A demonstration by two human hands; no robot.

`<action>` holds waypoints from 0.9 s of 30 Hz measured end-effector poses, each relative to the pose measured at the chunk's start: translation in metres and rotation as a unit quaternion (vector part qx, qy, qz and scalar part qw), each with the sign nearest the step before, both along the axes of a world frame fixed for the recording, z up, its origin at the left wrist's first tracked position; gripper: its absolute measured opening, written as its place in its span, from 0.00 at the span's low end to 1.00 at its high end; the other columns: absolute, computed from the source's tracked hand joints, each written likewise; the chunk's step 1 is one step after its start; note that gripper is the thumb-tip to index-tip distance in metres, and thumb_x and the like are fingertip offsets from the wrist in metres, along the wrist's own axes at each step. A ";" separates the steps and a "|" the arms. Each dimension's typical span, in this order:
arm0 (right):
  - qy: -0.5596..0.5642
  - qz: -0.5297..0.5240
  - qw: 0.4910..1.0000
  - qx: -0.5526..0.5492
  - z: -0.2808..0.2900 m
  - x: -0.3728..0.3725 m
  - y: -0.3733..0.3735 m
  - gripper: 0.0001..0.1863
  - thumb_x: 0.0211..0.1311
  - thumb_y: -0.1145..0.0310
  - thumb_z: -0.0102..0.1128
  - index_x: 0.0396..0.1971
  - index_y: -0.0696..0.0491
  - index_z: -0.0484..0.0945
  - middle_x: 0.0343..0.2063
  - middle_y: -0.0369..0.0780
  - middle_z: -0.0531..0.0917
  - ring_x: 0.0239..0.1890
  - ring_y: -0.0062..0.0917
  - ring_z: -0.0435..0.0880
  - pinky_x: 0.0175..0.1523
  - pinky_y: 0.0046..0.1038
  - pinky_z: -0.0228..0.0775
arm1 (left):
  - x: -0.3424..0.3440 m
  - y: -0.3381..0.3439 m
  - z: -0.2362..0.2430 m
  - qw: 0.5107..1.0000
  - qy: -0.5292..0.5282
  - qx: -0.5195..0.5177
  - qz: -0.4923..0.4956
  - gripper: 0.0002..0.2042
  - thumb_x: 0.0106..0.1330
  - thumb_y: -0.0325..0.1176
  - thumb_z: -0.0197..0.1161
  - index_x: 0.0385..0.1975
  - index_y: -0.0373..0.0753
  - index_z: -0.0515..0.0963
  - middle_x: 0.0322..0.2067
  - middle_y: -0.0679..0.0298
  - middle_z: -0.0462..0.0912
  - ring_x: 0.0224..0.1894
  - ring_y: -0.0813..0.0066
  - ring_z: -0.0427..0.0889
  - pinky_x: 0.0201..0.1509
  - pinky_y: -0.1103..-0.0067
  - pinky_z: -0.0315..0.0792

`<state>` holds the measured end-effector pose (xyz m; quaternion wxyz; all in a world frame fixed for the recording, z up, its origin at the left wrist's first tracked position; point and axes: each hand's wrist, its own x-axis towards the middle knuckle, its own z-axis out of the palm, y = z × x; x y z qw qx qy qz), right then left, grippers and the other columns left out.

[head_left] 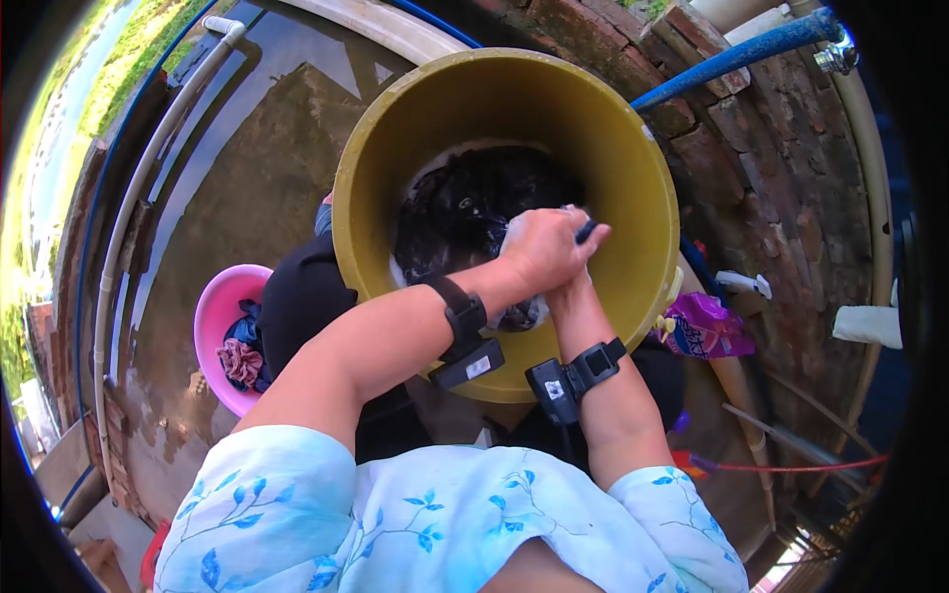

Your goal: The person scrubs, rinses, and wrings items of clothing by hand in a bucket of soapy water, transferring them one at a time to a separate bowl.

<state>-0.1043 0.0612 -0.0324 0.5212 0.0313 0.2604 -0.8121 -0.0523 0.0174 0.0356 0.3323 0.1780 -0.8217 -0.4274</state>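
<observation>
Both of my hands meet over the right side of a deep yellow tub [361, 178]. My left hand [542, 247] is closed, with suds on it, and crosses in front of my right hand [571, 285]. The right fingers are largely hidden behind the left ones, but that hand looks closed too. Between them a bit of dark wet cloth [586, 231] pokes out; the rest of it is covered by my hands. Below lies a heap of dark wet laundry [460, 203] in sudsy water at the tub's bottom. Dark straps with small boxes circle both wrists.
A pink basin [210, 326] holding blue and pinkish cloth stands left of the tub. A purple packet [707, 328] lies at the right, near a brick wall [771, 188]. A blue pipe [732, 61] runs behind the tub's right rim. The concrete floor [262, 178] is wet.
</observation>
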 end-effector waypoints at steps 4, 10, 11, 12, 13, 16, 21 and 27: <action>0.015 -0.058 0.956 0.286 0.045 0.030 -0.026 0.18 0.58 0.51 0.47 0.39 0.51 0.69 0.37 0.37 0.75 0.39 0.25 0.74 0.44 0.31 0.67 | 0.000 -0.047 -0.008 0.987 -0.118 0.076 0.077 0.18 0.53 0.44 0.59 0.11 0.35 0.69 0.15 0.51 0.72 0.21 0.51 0.72 0.23 0.69 0.67; 0.250 -0.082 0.925 0.273 0.063 -0.024 -0.010 0.16 0.61 0.54 0.45 0.22 0.51 0.67 0.19 0.32 0.71 0.23 0.17 0.71 0.30 0.23 0.66 | 0.008 -0.072 0.014 0.978 -0.174 0.013 -0.113 0.32 0.42 0.54 0.65 0.37 0.29 0.69 0.24 0.46 0.77 0.33 0.54 0.78 0.39 0.73 0.70; 0.299 -0.065 0.909 0.282 0.064 -0.027 -0.009 0.18 0.59 0.51 0.48 0.21 0.52 0.67 0.18 0.32 0.70 0.23 0.17 0.70 0.30 0.23 0.65 | 0.017 -0.085 0.012 0.952 -0.253 -0.012 -0.173 0.30 0.42 0.52 0.66 0.34 0.29 0.71 0.25 0.47 0.77 0.34 0.55 0.78 0.40 0.74 0.70; 0.350 -0.051 0.890 0.290 0.066 -0.031 -0.007 0.20 0.56 0.49 0.51 0.20 0.52 0.67 0.18 0.31 0.70 0.23 0.17 0.70 0.29 0.22 0.63 | 0.022 -0.096 0.017 0.916 -0.325 -0.039 -0.232 0.27 0.42 0.50 0.66 0.32 0.30 0.73 0.27 0.48 0.78 0.34 0.56 0.78 0.41 0.75 0.70; 0.518 -0.051 0.796 0.309 0.070 -0.029 -0.005 0.22 0.52 0.47 0.54 0.18 0.53 0.67 0.17 0.31 0.69 0.23 0.17 0.69 0.29 0.22 0.63 | 0.026 -0.102 0.024 0.926 -0.298 0.023 -0.230 0.21 0.43 0.44 0.66 0.26 0.30 0.76 0.24 0.54 0.78 0.31 0.64 0.79 0.40 0.76 0.70; 0.631 -0.063 0.729 0.257 0.070 -0.018 -0.003 0.23 0.44 0.47 0.63 0.20 0.55 0.71 0.18 0.31 0.72 0.24 0.16 0.69 0.32 0.21 0.63 | 0.022 -0.114 0.038 0.897 -0.158 0.332 -0.245 0.13 0.46 0.34 0.62 0.30 0.33 0.76 0.23 0.64 0.77 0.27 0.79 0.75 0.37 0.82 0.70; 0.464 0.049 0.853 0.235 0.075 -0.012 -0.008 0.14 0.49 0.61 0.63 0.30 0.57 0.76 0.27 0.34 0.78 0.32 0.17 0.73 0.39 0.20 0.65 | 0.015 -0.124 0.034 0.774 0.104 0.610 -0.138 0.08 0.51 0.29 0.55 0.29 0.32 0.72 0.34 0.59 0.77 0.33 0.72 0.77 0.40 0.78 0.72; 0.124 -0.056 0.973 0.187 0.041 -0.029 -0.006 0.23 0.57 0.43 0.44 0.26 0.51 0.71 0.22 0.35 0.74 0.29 0.22 0.76 0.39 0.24 0.69 | 0.011 -0.029 0.025 0.987 -0.100 0.107 -0.068 0.19 0.49 0.39 0.61 0.39 0.39 0.67 0.29 0.45 0.75 0.36 0.52 0.77 0.38 0.71 0.70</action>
